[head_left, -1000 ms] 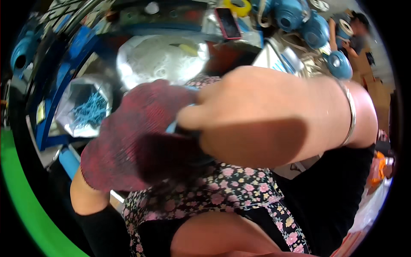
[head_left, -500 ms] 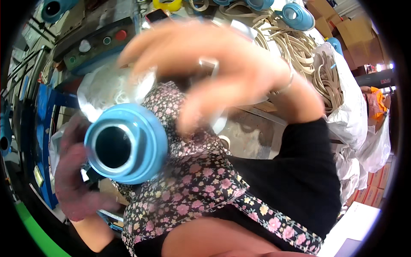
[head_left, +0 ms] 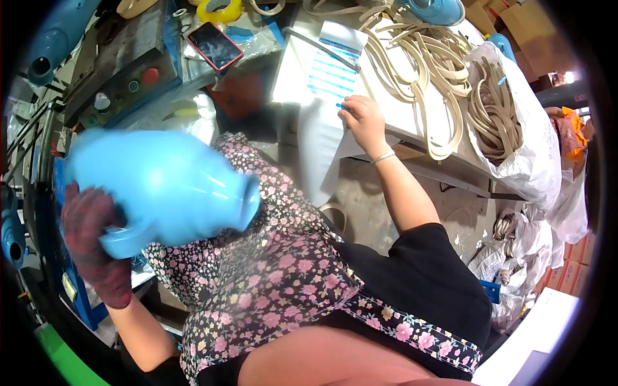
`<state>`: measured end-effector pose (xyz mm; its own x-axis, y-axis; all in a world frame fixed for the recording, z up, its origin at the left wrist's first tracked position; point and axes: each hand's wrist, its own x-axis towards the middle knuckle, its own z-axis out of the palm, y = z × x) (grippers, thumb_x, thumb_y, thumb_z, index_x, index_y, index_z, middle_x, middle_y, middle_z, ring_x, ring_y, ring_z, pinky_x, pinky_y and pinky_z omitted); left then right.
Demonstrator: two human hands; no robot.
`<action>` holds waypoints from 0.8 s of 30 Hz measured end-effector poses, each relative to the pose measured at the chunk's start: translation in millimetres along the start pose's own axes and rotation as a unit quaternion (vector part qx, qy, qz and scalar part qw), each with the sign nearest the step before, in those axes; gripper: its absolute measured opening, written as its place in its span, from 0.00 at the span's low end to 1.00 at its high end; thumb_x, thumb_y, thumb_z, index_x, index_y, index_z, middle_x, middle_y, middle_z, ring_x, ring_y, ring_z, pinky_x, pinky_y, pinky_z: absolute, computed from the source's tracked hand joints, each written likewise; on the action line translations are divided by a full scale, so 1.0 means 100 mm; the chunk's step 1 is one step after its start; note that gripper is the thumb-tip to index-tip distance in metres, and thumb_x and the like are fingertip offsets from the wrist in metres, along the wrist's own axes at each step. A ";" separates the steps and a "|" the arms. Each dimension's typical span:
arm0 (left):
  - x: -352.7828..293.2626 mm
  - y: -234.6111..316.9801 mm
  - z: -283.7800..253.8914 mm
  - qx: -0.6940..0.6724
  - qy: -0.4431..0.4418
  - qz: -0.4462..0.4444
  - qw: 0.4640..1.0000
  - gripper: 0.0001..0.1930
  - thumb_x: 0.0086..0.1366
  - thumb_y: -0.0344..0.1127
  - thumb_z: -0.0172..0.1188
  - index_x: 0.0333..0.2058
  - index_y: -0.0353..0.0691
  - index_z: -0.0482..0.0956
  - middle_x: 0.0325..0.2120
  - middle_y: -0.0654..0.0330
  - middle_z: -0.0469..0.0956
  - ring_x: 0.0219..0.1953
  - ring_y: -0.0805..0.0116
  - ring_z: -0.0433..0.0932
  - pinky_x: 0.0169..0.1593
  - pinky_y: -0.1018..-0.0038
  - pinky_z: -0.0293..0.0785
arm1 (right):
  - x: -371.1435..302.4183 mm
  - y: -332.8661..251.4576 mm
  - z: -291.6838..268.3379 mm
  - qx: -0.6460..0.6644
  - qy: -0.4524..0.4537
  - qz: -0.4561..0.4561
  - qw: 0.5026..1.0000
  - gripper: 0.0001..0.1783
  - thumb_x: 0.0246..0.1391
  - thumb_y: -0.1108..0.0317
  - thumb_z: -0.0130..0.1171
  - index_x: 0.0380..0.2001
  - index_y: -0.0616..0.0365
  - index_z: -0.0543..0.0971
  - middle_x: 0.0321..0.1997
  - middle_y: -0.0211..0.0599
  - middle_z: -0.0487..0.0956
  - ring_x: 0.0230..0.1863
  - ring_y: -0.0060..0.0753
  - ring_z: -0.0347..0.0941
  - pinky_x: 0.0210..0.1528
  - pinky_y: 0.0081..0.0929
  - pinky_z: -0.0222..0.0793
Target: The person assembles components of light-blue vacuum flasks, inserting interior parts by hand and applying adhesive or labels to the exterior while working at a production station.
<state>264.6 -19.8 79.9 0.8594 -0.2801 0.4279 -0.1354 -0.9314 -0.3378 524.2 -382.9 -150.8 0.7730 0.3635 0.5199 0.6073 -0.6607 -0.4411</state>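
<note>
My left hand (head_left: 95, 241), in a dark red patterned glove, is closed on the handle side of a blue jug (head_left: 174, 186). The jug lies tilted on its side in front of my flowered apron (head_left: 277, 276), its narrower mouth end pointing right. Over the table edge, my bare right hand (head_left: 365, 123) pinches a small blue label between thumb and forefinger. Beneath those fingers is a white sheet of blue-striped labels (head_left: 331, 74), its lower part hanging off the edge. A thin dark bar (head_left: 322, 48) lies across the sheet.
Beige straps (head_left: 421, 77) lie looped on the white table, with more in a white sack (head_left: 537, 138) at right. At upper left are a phone (head_left: 214, 46), yellow tape roll (head_left: 219, 9) and a machine panel (head_left: 122, 90) with buttons. Another blue jug (head_left: 438, 9) stands at the back.
The blue jug has turned from mouth-up toward me onto its side, mouth right. My right hand has moved from above the apron to the label sheet, fingers now pinched.
</note>
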 end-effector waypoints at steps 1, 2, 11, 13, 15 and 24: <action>0.11 0.08 -0.03 0.012 0.007 0.037 0.999 0.16 0.50 0.31 0.61 0.41 0.45 0.77 0.38 0.59 0.77 0.50 0.58 0.73 0.62 0.48 0.63 | -0.02 -0.03 0.01 0.003 0.005 -0.012 1.000 0.10 0.42 0.71 0.67 0.32 0.56 0.82 0.40 0.36 0.81 0.49 0.39 0.74 0.50 0.33 0.70; 0.21 0.23 -0.04 -0.002 0.008 0.075 0.997 0.16 0.51 0.31 0.60 0.41 0.45 0.77 0.38 0.59 0.77 0.50 0.58 0.73 0.62 0.47 0.63 | -0.04 0.03 -0.06 -0.032 -0.002 -0.058 0.998 0.09 0.42 0.71 0.66 0.31 0.56 0.81 0.40 0.35 0.81 0.48 0.39 0.74 0.51 0.35 0.69; 0.39 1.19 0.19 -0.217 -0.089 0.193 0.953 0.07 0.47 0.37 0.56 0.26 0.47 0.79 0.29 0.64 0.76 0.38 0.66 0.75 0.59 0.62 0.70 | 0.74 -2.15 -0.73 0.529 -0.207 -0.090 0.818 0.36 0.51 0.78 0.57 0.64 0.56 0.58 0.29 0.35 0.76 0.31 0.26 0.74 0.37 0.24 0.70; 0.35 1.24 0.23 -0.240 -0.078 0.157 0.955 0.08 0.47 0.37 0.55 0.26 0.46 0.81 0.32 0.63 0.78 0.40 0.65 0.76 0.58 0.63 0.71 | 0.82 -2.32 -0.54 0.526 -0.234 -0.138 0.806 0.36 0.51 0.76 0.57 0.64 0.58 0.57 0.27 0.36 0.76 0.29 0.28 0.74 0.36 0.25 0.71; 0.34 1.22 0.26 -0.194 -0.057 0.163 0.966 0.10 0.46 0.37 0.55 0.28 0.46 0.82 0.35 0.61 0.79 0.41 0.64 0.76 0.56 0.63 0.72 | 0.87 -2.46 -0.38 0.537 -0.246 -0.162 0.790 0.36 0.51 0.74 0.57 0.63 0.59 0.57 0.26 0.36 0.75 0.27 0.30 0.74 0.35 0.27 0.71; -0.43 0.30 -0.02 -0.169 -0.037 0.057 0.983 0.13 0.49 0.37 0.54 0.34 0.42 0.80 0.41 0.57 0.77 0.45 0.61 0.75 0.55 0.63 0.72 | 1.00 -2.77 0.41 0.454 -0.438 -0.065 0.773 0.55 0.32 0.60 0.78 0.63 0.62 0.60 0.51 0.43 0.73 0.49 0.33 0.72 0.49 0.29 0.72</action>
<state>222.4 -35.7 52.7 0.8609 -0.3809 0.3374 -0.3783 -0.9225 -0.0763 440.9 -136.3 -6.1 0.2809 0.9561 0.0837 0.2601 0.0081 -0.9655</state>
